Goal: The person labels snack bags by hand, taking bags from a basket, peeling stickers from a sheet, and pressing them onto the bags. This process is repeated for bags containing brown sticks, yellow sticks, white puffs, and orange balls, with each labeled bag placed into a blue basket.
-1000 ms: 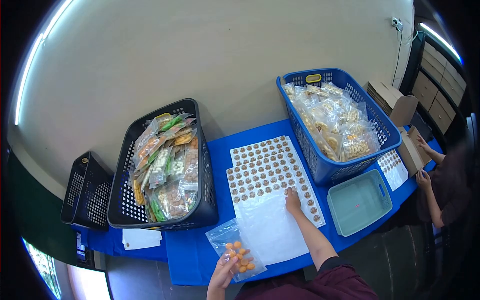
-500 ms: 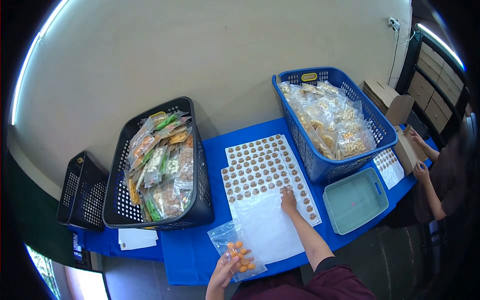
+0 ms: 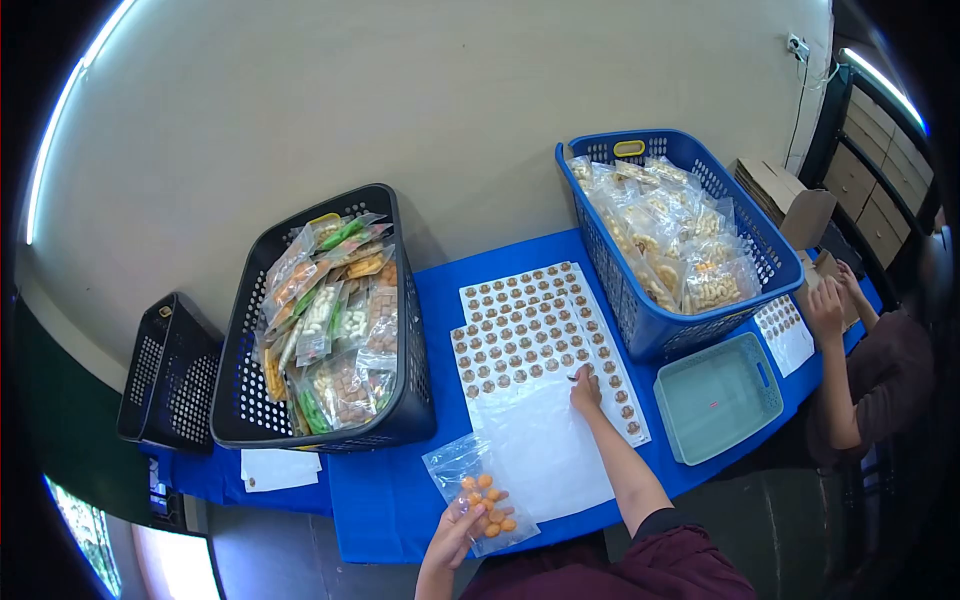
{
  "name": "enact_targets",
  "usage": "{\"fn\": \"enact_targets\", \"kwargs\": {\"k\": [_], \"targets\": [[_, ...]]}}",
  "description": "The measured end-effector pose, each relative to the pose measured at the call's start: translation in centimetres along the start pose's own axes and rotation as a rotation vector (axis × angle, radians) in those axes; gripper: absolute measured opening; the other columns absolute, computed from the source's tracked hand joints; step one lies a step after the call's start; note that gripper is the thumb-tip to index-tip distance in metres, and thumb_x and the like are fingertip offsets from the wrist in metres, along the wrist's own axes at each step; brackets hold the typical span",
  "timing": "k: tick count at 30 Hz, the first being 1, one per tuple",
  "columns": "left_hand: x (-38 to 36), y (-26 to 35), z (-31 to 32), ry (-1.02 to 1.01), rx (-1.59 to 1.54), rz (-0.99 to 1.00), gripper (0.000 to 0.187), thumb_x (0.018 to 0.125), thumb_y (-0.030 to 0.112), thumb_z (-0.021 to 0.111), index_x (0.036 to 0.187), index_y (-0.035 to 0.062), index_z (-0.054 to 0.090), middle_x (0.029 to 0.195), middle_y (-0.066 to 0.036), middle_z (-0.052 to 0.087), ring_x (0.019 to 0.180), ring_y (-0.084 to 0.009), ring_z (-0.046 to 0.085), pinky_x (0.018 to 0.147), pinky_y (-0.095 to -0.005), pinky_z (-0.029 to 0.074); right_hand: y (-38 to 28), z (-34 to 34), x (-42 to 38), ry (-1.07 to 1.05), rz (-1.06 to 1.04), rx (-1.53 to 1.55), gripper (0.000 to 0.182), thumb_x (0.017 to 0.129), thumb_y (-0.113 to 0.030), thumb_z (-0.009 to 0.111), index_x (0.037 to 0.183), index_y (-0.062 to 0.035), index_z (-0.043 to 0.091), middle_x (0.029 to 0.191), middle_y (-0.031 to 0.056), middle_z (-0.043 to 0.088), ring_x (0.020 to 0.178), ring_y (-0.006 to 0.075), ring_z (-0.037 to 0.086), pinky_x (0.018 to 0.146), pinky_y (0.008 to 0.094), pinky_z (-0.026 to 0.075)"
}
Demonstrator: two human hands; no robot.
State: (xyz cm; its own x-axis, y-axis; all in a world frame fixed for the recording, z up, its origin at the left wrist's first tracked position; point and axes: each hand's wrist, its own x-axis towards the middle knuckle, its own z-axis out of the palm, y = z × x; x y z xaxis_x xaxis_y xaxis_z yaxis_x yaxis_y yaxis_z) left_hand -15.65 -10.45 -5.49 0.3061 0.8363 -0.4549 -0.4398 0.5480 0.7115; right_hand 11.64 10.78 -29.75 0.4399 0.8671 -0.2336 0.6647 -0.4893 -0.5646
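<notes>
A clear plastic bag [image 3: 490,510] with several round orange pieces is pinched in my left hand [image 3: 456,532] at the table's front edge. Sheets of round brown stickers [image 3: 525,340] lie on the blue cloth, their lower part blank white. My right hand [image 3: 586,390] is over the sheets, at the lower edge of the sticker rows. Its fingers are pinched on what looks like a small sticker, partly hidden by the fingertips.
A black basket [image 3: 405,370] of filled bags stands left, a smaller black basket [image 3: 170,375] beyond it. A blue basket [image 3: 650,335] of bags and a green tray [image 3: 720,400] are right. A co-worker [image 3: 870,380] handles a cardboard box [image 3: 822,270] far right.
My right hand has closed and lifted slightly from the sticker rows. The view has shifted a little. The co-worker's hands have moved up over the cardboard box.
</notes>
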Motion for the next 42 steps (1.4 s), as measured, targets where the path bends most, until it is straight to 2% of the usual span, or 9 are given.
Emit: {"fn": "enact_targets", "kwargs": {"k": [3,6,9,15,18,21,25,29,42], "targets": [[0.0,0.1,-0.1,-0.015,-0.033,-0.002,0.041,0.086,0.011,0.049,0.123,-0.0005,0.034,0.115,-0.02,0.049,0.104,-0.0343,0.051,0.088,-0.04,0.044,0.4,0.3,-0.7,0.151,-0.043,0.104,0.033,0.073,-0.009,0.06,0.1,-0.0142,0.043,0.088,0.0086,0.049,0.088,0.0244,0.052,0.074,0.0388,0.042],[-0.2,0.4,0.1,-0.019,-0.007,0.01,0.041,0.086,0.01,0.049,0.124,-0.0003,0.034,0.115,-0.019,0.049,0.103,-0.0323,0.052,0.088,-0.0385,0.044,1.6,1.1,-0.4,0.075,-0.081,0.521,0.017,0.073,-0.01,0.063,0.087,-0.0071,0.052,0.08,0.0023,0.051,0.08,0.0141,0.049,0.07,0.0324,0.04],[-0.4,0.5,0.0,-0.038,0.079,0.047,0.042,0.086,0.01,0.049,0.124,-0.0005,0.034,0.115,-0.017,0.049,0.103,-0.0298,0.053,0.087,-0.0369,0.044,1.3,-2.0,-2.3,-0.171,0.001,0.967,0.013,0.077,-0.015,0.061,0.084,-0.0048,0.058,0.086,0.0039,0.057,0.081,0.0149,0.05,0.072,0.0304,0.039],[-0.5,0.3,-0.6,-0.091,0.014,0.041,0.044,0.086,0.012,0.05,0.125,-0.0009,0.034,0.116,-0.016,0.049,0.104,-0.028,0.052,0.088,-0.0365,0.044,-4.8,-11.7,-11.3,-0.521,0.08,1.131,0.007,0.082,-0.014,0.056,0.086,-0.0085,0.059,0.083,-0.0023,0.057,0.078,0.0082,0.05,0.075,0.0251,0.036],[-0.3,0.6,-0.1,-0.129,0.012,0.072,0.044,0.086,0.014,0.051,0.124,0.0,0.034,0.114,-0.017,0.05,0.102,-0.0277,0.054,0.087,-0.0361,0.044,-7.6,-16.4,-17.2,-0.805,0.039,1.392,0.007,0.083,-0.012,0.055,0.088,-0.0076,0.058,0.084,0.0,0.058,0.08,0.0097,0.052,0.074,0.0258,0.038],[0.3,1.3,0.7,-0.167,0.113,0.1,0.047,0.085,0.013,0.052,0.125,0.0009,0.032,0.116,-0.016,0.048,0.102,-0.0276,0.053,0.085,-0.0377,0.045,-9.8,-19.4,-21.7,-0.968,-0.252,1.414,0.009,0.083,-0.008,0.054,0.09,-0.0054,0.059,0.088,0.0024,0.06,0.077,0.0078,0.051,0.072,0.0241,0.038],[0.8,2.3,1.9,-0.221,0.186,0.188,0.046,0.085,0.015,0.053,0.124,0.0009,0.034,0.118,-0.011,0.048,0.099,-0.0243,0.055,0.081,-0.0345,0.047,-12.5,-21.0,-26.4,-0.739,-0.369,0.952,0.017,0.077,-0.002,0.06,0.094,-0.0008,0.058,0.078,0.0046,0.06,0.068,0.0069,0.052,0.062,0.0178,0.039],[1.2,2.4,2.2,-0.203,0.239,0.219,0.041,0.087,0.02,0.05,0.122,0.0009,0.038,0.107,-0.01,0.056,0.089,-0.0191,0.059,0.08,-0.0304,0.047,-13.5,-20.3,-26.9,-0.497,-0.504,0.907,0.026,0.074,-0.004,0.065,0.097,0.0007,0.055,0.076,0.004,0.062,0.068,0.0041,0.052,0.059,0.018,0.038],[2.5,2.9,2.8,-0.142,0.256,0.375,0.036,0.091,0.02,0.043,0.119,-0.0016,0.042,0.104,-0.011,0.055,0.092,-0.0144,0.055,0.081,-0.0276,0.045,-15.4,-20.1,-26.1,-0.408,-0.494,0.864,0.033,0.071,0.001,0.065,0.096,0.0007,0.044,0.072,0.0067,0.061,0.063,0.0043,0.05,0.059,0.0165,0.038]]}}
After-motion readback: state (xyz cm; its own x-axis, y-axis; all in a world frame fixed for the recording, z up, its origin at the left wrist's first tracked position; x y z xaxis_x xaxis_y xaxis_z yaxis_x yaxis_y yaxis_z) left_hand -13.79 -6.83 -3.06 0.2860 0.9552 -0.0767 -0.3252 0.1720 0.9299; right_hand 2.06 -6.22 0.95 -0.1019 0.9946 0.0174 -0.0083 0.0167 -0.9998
